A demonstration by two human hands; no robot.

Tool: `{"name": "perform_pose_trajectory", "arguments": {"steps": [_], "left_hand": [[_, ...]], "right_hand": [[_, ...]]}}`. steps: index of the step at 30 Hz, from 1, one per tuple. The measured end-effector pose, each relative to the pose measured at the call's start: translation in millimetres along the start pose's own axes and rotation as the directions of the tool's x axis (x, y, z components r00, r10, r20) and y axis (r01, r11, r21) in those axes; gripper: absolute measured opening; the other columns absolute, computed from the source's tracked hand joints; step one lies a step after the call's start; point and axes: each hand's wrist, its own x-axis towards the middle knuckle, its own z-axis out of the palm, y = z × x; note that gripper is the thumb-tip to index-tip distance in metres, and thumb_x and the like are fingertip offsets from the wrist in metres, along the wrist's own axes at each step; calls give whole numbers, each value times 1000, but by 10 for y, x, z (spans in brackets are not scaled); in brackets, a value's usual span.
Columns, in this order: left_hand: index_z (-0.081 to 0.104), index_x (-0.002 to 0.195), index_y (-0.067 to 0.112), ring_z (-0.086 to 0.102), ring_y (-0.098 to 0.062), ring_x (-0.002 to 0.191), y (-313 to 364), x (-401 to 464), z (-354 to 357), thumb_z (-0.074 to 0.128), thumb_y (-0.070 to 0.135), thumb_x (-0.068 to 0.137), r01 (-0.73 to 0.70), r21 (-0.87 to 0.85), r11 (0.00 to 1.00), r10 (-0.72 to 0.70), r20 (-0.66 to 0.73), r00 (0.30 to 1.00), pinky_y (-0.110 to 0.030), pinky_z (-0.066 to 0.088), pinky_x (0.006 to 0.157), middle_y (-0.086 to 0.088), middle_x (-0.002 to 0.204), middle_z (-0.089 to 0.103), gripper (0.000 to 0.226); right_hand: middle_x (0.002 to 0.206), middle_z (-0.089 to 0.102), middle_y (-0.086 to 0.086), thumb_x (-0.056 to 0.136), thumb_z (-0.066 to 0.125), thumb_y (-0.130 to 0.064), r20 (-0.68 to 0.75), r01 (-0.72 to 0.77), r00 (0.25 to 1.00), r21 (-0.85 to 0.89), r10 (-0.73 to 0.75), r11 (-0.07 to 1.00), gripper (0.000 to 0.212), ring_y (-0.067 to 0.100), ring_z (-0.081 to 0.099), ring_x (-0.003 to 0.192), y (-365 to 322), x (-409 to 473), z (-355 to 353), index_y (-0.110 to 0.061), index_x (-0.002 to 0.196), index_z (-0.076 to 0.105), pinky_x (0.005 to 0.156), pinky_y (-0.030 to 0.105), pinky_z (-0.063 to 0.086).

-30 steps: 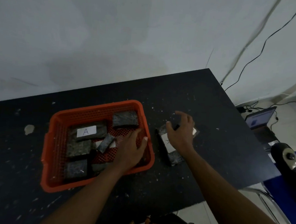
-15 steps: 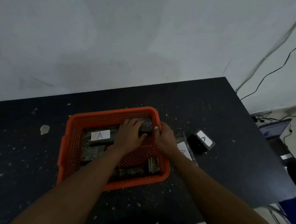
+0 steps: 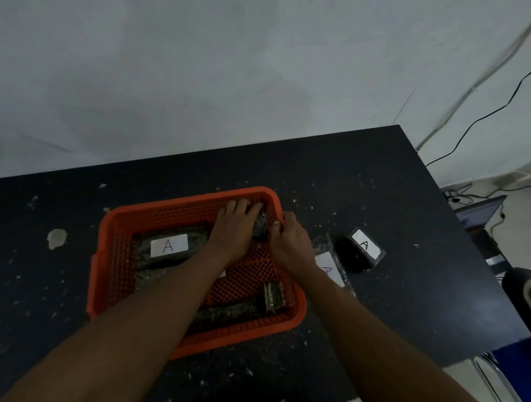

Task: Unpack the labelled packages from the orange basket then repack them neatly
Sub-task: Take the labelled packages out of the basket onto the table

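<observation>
Working inside the orange basket [image 3: 111, 253] at frame centre, both hands closing on one dark package [image 3: 260, 224] in its upper right corner: left hand [image 3: 233, 226] pressing from above, right hand [image 3: 288, 236] pinching its edge. Worth lifting straight, clearing the rim.

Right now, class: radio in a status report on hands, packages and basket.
Both hands, left and right, on one package in basket. Two labelled packages out on table. Nothing blocking.

"A" labels: basket package [image 3: 169, 245], two table packages [image 3: 364, 244] [image 3: 328, 269]
</observation>
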Motion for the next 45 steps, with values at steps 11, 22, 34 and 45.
{"name": "perform_pose_trajectory", "arguments": {"steps": [11,22,34,45], "left_hand": [[43,132,24,44,-24,112,-156,-190,-197,80,37,69,156,-383,911,-209,-102,973,-35,39,88,-7,128,42,74],[42,132,29,58,-23,113,-337,-604,-265,70,-17,74,288,-943,167,-430,193,882,-36,58,83,-6,128,54,79],[36,144,21,57,-14,105,-348,-528,-211,70,-15,76,411,-878,247,-416,287,863,-30,54,76,-10,134,52,85],[45,140,13,47,-29,121,-209,-388,-139,79,20,77,369,-537,759,-444,-11,896,-43,42,102,-14,134,47,72]], "right_hand": [[78,56,-6,98,36,-31,5,-10,1000,10,10,1000,14,9,55,66,5,-1,10,-21,97,45,52,28,35],[78,58,-1,99,34,-32,22,-10,1000,0,10,1000,15,14,59,65,6,-8,-10,-22,95,44,53,29,40],[77,56,-5,99,35,-32,23,-16,1000,-5,16,1000,13,11,56,65,37,9,-8,-24,94,44,50,25,34],[80,59,0,99,36,-30,37,-10,999,35,9,999,14,15,58,66,36,12,-10,-20,97,45,52,29,40]]}}
